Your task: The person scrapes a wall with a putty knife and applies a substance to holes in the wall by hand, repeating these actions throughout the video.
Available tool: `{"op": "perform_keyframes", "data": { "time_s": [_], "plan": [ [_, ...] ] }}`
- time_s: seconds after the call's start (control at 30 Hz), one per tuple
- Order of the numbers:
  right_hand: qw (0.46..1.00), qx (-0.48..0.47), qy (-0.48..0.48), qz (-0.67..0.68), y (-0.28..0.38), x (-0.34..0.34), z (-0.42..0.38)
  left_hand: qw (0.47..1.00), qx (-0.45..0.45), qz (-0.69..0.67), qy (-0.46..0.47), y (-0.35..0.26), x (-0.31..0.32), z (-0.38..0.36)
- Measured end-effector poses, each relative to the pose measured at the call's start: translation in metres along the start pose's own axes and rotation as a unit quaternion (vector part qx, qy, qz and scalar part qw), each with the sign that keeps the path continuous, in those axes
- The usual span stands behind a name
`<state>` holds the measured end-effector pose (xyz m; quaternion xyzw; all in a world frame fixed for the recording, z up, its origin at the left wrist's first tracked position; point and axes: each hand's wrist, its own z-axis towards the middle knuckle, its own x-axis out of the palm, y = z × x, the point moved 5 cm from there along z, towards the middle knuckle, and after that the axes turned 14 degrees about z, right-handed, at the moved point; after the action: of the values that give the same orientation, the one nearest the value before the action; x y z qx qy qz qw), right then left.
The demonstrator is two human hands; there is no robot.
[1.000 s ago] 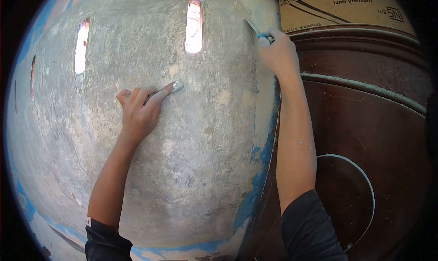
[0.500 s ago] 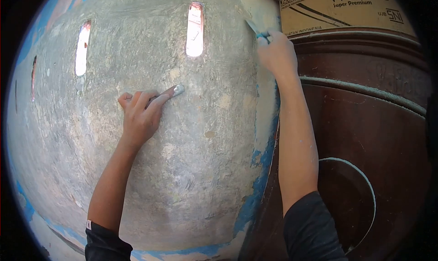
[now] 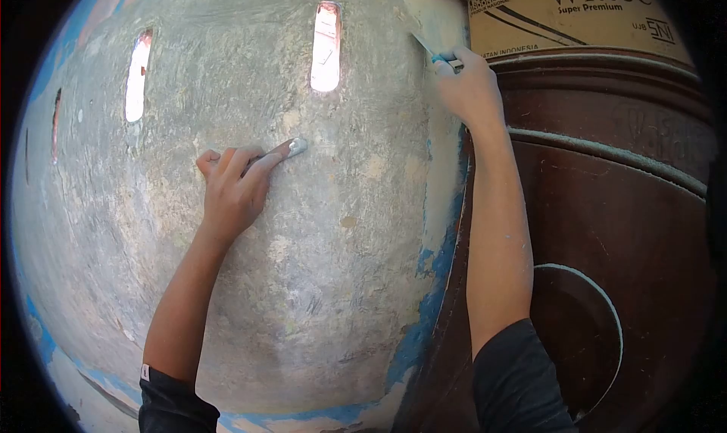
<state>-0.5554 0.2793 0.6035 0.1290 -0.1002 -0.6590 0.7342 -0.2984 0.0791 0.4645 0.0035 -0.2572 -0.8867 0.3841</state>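
Observation:
My right hand grips a putty knife by its teal handle. The thin blade points up and left against the pale, coated strip at the wall's right side. Lower on the grey plastered wall, my left hand rests with its fingers curled and thumb stretched to the right. Whitish paste covers the thumb's tip. A dark thin edge shows between thumb and fingers, but I cannot make out what it is.
Two bright slots pierce the wall's upper part, with narrower dark slits farther left. Blue paint shows along the wall's edges. Dark brown carved furniture stands close on the right, with a cardboard box above it.
My right hand and the putty knife have shifted slightly right and down in view. The left hand stays nearly in place on the wall.

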Motion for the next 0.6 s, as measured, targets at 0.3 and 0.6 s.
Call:
{"op": "perform_keyframes", "data": {
  "time_s": [0.3,0.6],
  "plan": [
    [1.000,-0.002,0.012,-0.025,0.001,0.001,0.016,1.000,0.000,-0.002,0.002,0.001,0.000,0.001],
    [1.000,0.008,0.017,-0.011,0.001,0.000,0.011,1.000,-0.007,-0.003,-0.003,0.001,-0.001,0.001]
  ]
}}
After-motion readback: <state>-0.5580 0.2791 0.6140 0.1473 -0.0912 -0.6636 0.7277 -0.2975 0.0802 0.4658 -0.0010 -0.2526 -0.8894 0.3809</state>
